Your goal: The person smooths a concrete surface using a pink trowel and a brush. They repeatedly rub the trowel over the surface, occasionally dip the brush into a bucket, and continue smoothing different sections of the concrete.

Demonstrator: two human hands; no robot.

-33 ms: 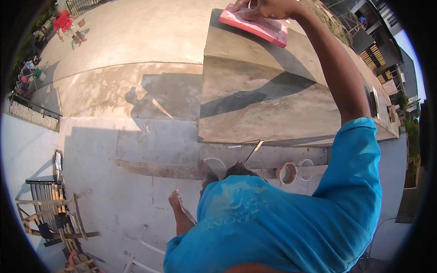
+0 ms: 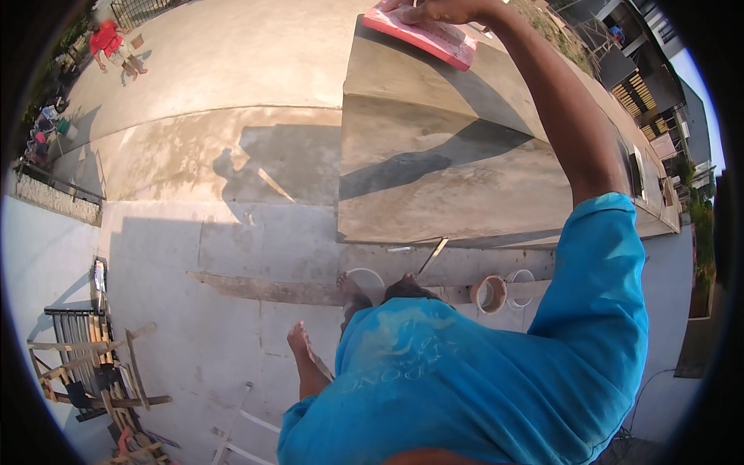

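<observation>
My right hand grips a pink rectangular float on the upper surface of a grey-brown concrete block structure, near the top of the view; the grip is partly cut off by the picture's edge. My raised forearm casts a shadow across the block. Lower left, beside my blue shirt, my left hand hangs over the floor with fingers loosely extended and nothing in it. My feet show below the block near a long wooden plank.
A terracotta-coloured bucket and white bucket stand beside the plank. Wooden frames and metal grating lie at lower left. A person in red is on the paving at upper left. A railing borders the left side.
My right hand and the pink float have shifted slightly up and to the left along the concrete surface. My left hand is almost unchanged.
</observation>
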